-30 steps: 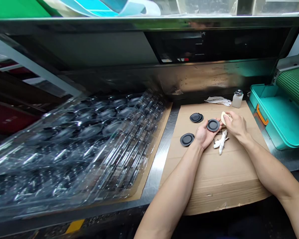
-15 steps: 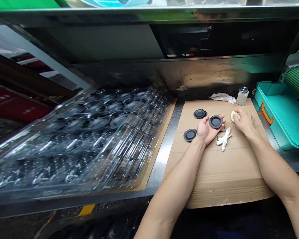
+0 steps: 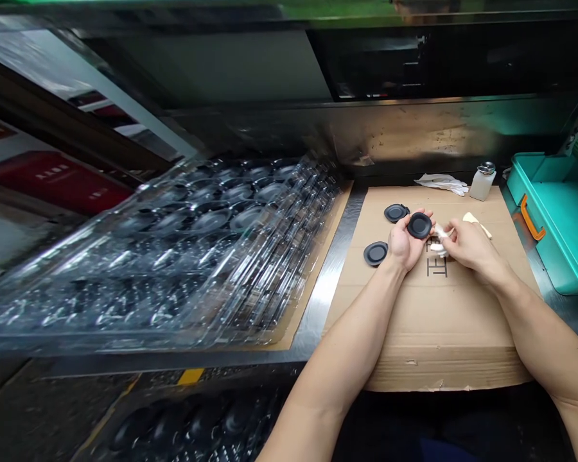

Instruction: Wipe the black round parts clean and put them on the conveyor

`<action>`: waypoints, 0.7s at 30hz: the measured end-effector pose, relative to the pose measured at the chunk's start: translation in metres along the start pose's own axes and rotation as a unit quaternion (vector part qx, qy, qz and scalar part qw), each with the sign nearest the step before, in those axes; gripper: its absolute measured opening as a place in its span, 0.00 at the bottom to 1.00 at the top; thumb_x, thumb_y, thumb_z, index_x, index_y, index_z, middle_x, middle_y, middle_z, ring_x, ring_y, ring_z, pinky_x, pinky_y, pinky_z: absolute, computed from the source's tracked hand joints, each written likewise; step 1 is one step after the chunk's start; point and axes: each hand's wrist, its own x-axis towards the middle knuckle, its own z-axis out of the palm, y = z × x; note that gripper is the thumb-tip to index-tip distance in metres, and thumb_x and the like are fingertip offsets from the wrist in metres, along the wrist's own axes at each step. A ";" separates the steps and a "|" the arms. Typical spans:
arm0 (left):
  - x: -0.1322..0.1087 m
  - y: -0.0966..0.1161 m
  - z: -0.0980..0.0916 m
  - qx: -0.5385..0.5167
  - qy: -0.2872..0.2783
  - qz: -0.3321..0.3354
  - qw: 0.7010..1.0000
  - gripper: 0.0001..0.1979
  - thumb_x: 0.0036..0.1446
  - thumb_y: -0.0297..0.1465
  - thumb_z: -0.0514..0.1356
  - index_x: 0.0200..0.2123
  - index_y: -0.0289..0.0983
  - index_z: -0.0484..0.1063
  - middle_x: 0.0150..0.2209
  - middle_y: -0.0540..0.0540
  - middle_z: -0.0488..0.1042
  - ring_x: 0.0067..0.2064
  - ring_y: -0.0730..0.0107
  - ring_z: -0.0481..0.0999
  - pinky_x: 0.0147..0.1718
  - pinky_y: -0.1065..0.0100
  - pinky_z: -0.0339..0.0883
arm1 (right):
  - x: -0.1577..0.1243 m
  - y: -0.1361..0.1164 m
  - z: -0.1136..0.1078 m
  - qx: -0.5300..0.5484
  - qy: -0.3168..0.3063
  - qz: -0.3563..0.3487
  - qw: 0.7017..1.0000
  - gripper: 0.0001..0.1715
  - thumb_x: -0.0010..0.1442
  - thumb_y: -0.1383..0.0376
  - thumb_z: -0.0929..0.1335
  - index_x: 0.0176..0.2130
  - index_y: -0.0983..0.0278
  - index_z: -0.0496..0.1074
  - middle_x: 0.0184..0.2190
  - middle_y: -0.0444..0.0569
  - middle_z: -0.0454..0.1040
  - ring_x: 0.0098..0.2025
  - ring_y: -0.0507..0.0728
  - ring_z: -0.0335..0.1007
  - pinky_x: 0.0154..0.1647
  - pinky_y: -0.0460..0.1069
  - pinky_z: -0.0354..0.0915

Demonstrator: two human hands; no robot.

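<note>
Right of centre, the left hand (image 3: 406, 249), spread palm-up, supports a black disc (image 3: 419, 226); the right hand (image 3: 471, 245), its pale pad (image 3: 476, 224) now laid on the cardboard (image 3: 443, 321), pinches apparently white cloth (image 3: 437, 248): a changed implement.

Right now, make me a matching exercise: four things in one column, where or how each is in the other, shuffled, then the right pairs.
1. Left hand
2. Right hand
3. Bottle
4. Teal bin

A. Upright near the far right corner of the cardboard
B. At the far right, with an orange handle
C. Palm up, under a round black disc
D. Fingertips on crumpled white cloth

Pairs: 1-C, 2-D, 3-A, 4-B.
</note>
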 end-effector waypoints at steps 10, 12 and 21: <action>-0.009 -0.015 0.009 0.038 -0.018 -0.036 0.998 0.17 0.73 0.32 0.49 0.48 0.31 0.75 0.52 0.35 0.81 0.57 0.58 0.79 0.60 0.56 0.70 | 0.008 0.003 0.015 -0.083 0.103 0.071 0.989 0.15 0.68 0.60 0.63 0.46 0.61 0.76 0.44 0.55 0.81 0.42 0.63 0.76 0.37 0.51 0.61; -0.008 -0.012 0.007 0.042 -0.011 -0.038 0.998 0.16 0.72 0.34 0.49 0.48 0.31 0.74 0.52 0.34 0.80 0.56 0.57 0.80 0.58 0.55 0.71 | 0.010 0.011 0.006 -0.090 0.112 0.120 0.982 0.15 0.67 0.57 0.63 0.44 0.60 0.77 0.41 0.54 0.81 0.41 0.63 0.76 0.36 0.51 0.61; 0.000 0.004 -0.004 0.008 0.006 -0.022 1.000 0.17 0.72 0.36 0.48 0.45 0.34 0.73 0.53 0.36 0.79 0.53 0.56 0.81 0.52 0.57 0.74 | 0.009 0.031 -0.025 -0.141 0.069 0.126 0.979 0.27 0.64 0.45 0.67 0.52 0.60 0.78 0.51 0.59 0.77 0.53 0.69 0.71 0.49 0.57 0.64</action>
